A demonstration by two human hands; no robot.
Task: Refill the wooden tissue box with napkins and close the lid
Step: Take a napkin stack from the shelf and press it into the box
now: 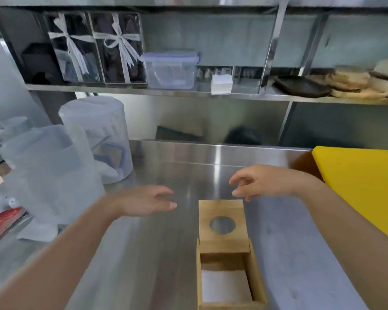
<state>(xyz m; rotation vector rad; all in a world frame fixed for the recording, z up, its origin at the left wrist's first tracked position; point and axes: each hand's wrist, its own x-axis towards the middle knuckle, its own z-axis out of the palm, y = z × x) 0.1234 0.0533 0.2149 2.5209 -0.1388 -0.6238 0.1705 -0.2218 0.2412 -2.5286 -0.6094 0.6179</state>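
We hold our left hand [147, 201] and right hand [261, 181] apart, palms down, fingers loosely spread, empty.

1. I cannot see the near end of the open light wooden tissue box [259, 285]; the bottom edge of the frame cuts it off.
2. The flat white napkins [225, 287] inside it show only their top sheet, so I cannot tell how deep the stack goes.
3. The bright yellow flat board [365, 182] runs out of the right edge.
4. The contents of the two dark ribbon-tied clear boxes [94, 48] on the steel shelf are too blurred for me to name.
5. The frosted plastic jugs [54, 166] on the left hide whatever stands behind them.
6. The small items [205, 72] behind the white paper stack [221, 85] are too tiny to identify.
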